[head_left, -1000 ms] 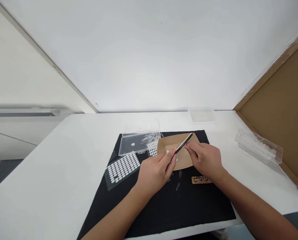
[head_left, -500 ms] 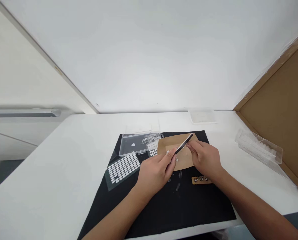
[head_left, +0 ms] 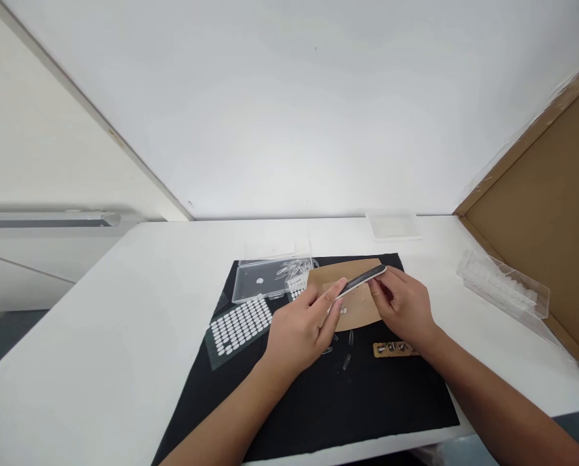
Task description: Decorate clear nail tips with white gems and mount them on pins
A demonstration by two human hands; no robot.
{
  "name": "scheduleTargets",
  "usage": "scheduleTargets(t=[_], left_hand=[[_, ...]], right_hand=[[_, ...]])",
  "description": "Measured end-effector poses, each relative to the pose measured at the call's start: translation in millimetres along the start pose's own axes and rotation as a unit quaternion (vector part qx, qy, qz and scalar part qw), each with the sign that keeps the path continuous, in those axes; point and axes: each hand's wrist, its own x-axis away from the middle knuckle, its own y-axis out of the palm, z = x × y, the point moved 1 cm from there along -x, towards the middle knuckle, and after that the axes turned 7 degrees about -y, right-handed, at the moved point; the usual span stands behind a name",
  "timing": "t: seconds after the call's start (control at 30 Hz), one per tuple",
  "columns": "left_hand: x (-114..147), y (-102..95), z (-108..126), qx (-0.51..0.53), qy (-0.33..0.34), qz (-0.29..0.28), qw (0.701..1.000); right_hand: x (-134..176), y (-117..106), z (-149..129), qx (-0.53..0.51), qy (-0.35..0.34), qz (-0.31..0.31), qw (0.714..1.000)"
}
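A black nail file with a pale edge point(head_left: 364, 278) is gripped between the thumb and fingers of my left hand point(head_left: 299, 327). Its far end reaches the fingertips of my right hand point(head_left: 405, 304), which are pinched together; whatever they hold is too small to make out. Beneath both hands lies a tan board point(head_left: 362, 317) with small white bits on it. Just in front of it, a few clear nail tips point(head_left: 348, 361) rest on the black mat point(head_left: 348, 414).
Left of my hands are a sheet of white oval stickers point(head_left: 241, 325) and an open clear case point(head_left: 253, 281) with nail tips. A small tan strip holding metal pieces point(head_left: 391, 349) lies near my right wrist. A clear box point(head_left: 503, 285) and cardboard point(head_left: 537, 226) stand at right.
The nail file has turned flatter, its dark face now showing, and its far end has shifted right and slightly down to my right fingertips. Both hands stay nearly in place.
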Motion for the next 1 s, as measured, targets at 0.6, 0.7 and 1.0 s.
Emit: scheduleTargets(t=[0.6, 0.7, 1.0], left_hand=[[-2, -0.3, 0, -0.015, -0.010, 0.046, 0.999], [-1, -0.3, 2, -0.002, -0.003, 0.034, 0.999], [-1, -1.0, 2, 0.041, 0.004, 0.014, 0.999]], right_hand=[[0, -1, -1, -0.007, 0.004, 0.035, 0.999], [1, 1, -1, 0.032, 0.021, 0.023, 0.999], [3, 2, -9, 0.059, 0.023, -0.010, 0.998]])
